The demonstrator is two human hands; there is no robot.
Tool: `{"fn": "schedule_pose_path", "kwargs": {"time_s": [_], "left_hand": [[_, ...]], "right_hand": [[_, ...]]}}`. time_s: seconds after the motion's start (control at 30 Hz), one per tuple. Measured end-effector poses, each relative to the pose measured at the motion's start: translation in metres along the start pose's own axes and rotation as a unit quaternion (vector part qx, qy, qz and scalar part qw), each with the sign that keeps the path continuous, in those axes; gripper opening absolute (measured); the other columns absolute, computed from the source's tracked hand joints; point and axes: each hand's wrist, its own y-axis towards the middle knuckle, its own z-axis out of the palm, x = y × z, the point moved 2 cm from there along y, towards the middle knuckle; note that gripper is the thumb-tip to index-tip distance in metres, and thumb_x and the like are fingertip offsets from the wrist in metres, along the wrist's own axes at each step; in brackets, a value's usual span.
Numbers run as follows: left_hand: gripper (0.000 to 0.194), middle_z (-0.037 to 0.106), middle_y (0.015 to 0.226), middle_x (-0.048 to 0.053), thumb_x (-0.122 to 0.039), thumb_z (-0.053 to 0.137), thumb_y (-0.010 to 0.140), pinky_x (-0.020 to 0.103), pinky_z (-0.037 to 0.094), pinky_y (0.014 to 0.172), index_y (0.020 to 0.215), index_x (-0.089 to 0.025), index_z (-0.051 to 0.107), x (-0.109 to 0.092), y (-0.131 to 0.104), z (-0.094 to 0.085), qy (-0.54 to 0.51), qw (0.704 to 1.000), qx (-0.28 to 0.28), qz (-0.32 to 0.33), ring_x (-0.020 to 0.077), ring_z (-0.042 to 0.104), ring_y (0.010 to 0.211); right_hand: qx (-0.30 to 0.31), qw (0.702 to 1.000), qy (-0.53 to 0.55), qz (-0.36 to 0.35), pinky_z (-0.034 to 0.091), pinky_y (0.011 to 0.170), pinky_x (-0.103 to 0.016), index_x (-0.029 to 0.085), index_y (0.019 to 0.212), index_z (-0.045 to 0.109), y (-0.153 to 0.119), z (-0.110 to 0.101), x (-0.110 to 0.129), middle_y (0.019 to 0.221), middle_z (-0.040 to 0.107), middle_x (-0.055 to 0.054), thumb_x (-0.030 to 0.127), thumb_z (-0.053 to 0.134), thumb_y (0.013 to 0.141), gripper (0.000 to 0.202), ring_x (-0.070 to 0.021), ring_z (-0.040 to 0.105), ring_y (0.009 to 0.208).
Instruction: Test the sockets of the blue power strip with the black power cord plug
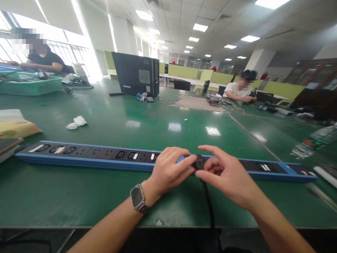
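A long blue power strip (94, 162) with black sockets lies across the green table in front of me. Over its right half, my left hand (172, 167) has its fingers closed against a black plug (200, 162). A bit of blue (180, 159) shows by those fingers; I cannot make out what it is. From the plug a thick black cable (209, 203) hangs down over the table's near edge. My right hand (225, 172) is beside the plug on the right, thumb and forefinger spread apart, its other fingers curled. The plug's contact end is hidden.
On the green table (113, 202) stand a black computer case (131, 75), gloves (144, 98) and crumpled tissue (77, 122). A green basket (31, 86) is far left, a plastic bottle (313, 142) at right. Two people (48, 58) sit across the table, left and right.
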Motion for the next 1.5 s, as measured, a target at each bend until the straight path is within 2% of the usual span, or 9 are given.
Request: {"fn": "schedule_pose_path", "kwargs": {"time_s": [0.13, 0.3, 0.43, 0.5, 0.6, 0.93, 1.13, 1.37, 1.5], "left_hand": [[0.033, 0.065, 0.116, 0.014, -0.016, 0.062, 0.086, 0.039, 0.052, 0.084, 0.118, -0.019, 0.053, 0.013, -0.018, -0.02, 0.04, 0.999, -0.018, 0.022, 0.0239, 0.062, 0.102], [0.037, 0.066, 0.116, 0.012, -0.01, 0.058, 0.086, 0.037, 0.053, 0.085, 0.121, -0.021, 0.054, 0.024, -0.034, -0.032, 0.047, 0.998, 0.015, 0.025, 0.0223, 0.063, 0.102], [0.04, 0.063, 0.125, 0.011, -0.011, 0.05, 0.09, 0.038, 0.051, 0.094, 0.129, -0.024, 0.053, 0.055, -0.053, -0.063, 0.069, 0.994, 0.014, -0.087, 0.0224, 0.062, 0.111], [0.04, 0.063, 0.127, 0.009, -0.015, 0.05, 0.092, 0.038, 0.049, 0.099, 0.131, -0.024, 0.053, 0.072, -0.067, -0.079, 0.067, 0.986, 0.03, -0.149, 0.022, 0.062, 0.114], [0.038, 0.067, 0.121, 0.007, -0.025, 0.052, 0.093, 0.035, 0.05, 0.097, 0.132, -0.024, 0.054, 0.09, -0.085, -0.091, 0.055, 0.973, 0.09, -0.204, 0.0218, 0.065, 0.108], [0.036, 0.069, 0.12, 0.007, -0.033, 0.046, 0.095, 0.04, 0.048, 0.098, 0.127, -0.024, 0.058, 0.097, -0.086, -0.077, 0.055, 0.963, 0.174, -0.197, 0.0238, 0.064, 0.11], [0.036, 0.071, 0.11, 0.008, -0.045, 0.057, 0.09, 0.041, 0.05, 0.093, 0.117, -0.023, 0.062, 0.092, -0.085, -0.07, 0.105, 0.965, 0.122, -0.206, 0.0254, 0.065, 0.102], [0.033, 0.072, 0.107, 0.008, -0.044, 0.055, 0.092, 0.04, 0.05, 0.091, 0.114, -0.022, 0.063, 0.088, -0.085, -0.068, 0.09, 0.964, 0.089, -0.232, 0.0243, 0.066, 0.1], [0.036, 0.07, 0.109, 0.008, -0.039, 0.055, 0.093, 0.034, 0.052, 0.086, 0.123, -0.02, 0.057, 0.083, -0.074, -0.068, 0.072, 0.961, -0.026, -0.264, 0.02, 0.068, 0.093]], "right_hand": [[0.024, 0.976, 0.217, -0.015, 0.054, 0.061, -0.024, 0.022, 0.118, 0.056, -0.001, 0.032, -0.008, 0.087, 0.07, -0.002, 0.034, 0.073, 0.078, 0.045, -0.0139, 0.068, 0.073], [-0.019, 0.961, 0.27, -0.051, 0.057, 0.072, -0.03, 0.02, 0.099, 0.06, 0.003, 0.049, -0.021, 0.097, 0.072, -0.005, 0.035, 0.069, 0.081, 0.025, -0.0181, 0.071, 0.085], [-0.209, 0.972, 0.004, -0.105, 0.054, 0.085, -0.039, 0.021, 0.092, 0.066, 0.003, 0.026, -0.062, 0.095, 0.073, -0.006, 0.037, 0.061, 0.086, 0.018, -0.0215, 0.069, 0.091], [-0.282, 0.934, -0.171, -0.138, 0.048, 0.095, -0.045, 0.02, 0.095, 0.069, 0.001, 0.012, -0.089, 0.102, 0.073, -0.008, 0.037, 0.061, 0.086, 0.022, -0.0252, 0.067, 0.101], [-0.302, 0.888, -0.314, -0.149, 0.042, 0.102, -0.049, 0.017, 0.108, 0.069, -0.001, 0.004, -0.121, 0.118, 0.069, -0.012, 0.042, 0.057, 0.088, 0.034, -0.0298, 0.059, 0.117], [-0.3, 0.871, -0.37, -0.12, 0.036, 0.104, -0.046, 0.019, 0.112, 0.069, -0.002, 0.016, -0.128, 0.124, 0.067, -0.009, 0.04, 0.046, 0.094, 0.036, -0.0257, 0.056, 0.122], [-0.294, 0.874, -0.374, -0.102, 0.035, 0.105, -0.046, 0.019, 0.114, 0.068, -0.001, 0.017, -0.129, 0.125, 0.066, -0.01, 0.039, 0.043, 0.095, 0.037, -0.026, 0.054, 0.123], [-0.296, 0.872, -0.378, -0.097, 0.033, 0.104, -0.043, 0.02, 0.112, 0.067, 0.001, 0.018, -0.129, 0.125, 0.066, -0.009, 0.038, 0.044, 0.095, 0.034, -0.0248, 0.055, 0.122], [-0.299, 0.868, -0.385, -0.096, 0.032, 0.103, -0.042, 0.02, 0.111, 0.067, 0.001, 0.019, -0.128, 0.124, 0.066, -0.008, 0.036, 0.044, 0.094, 0.033, -0.024, 0.055, 0.121]]}}
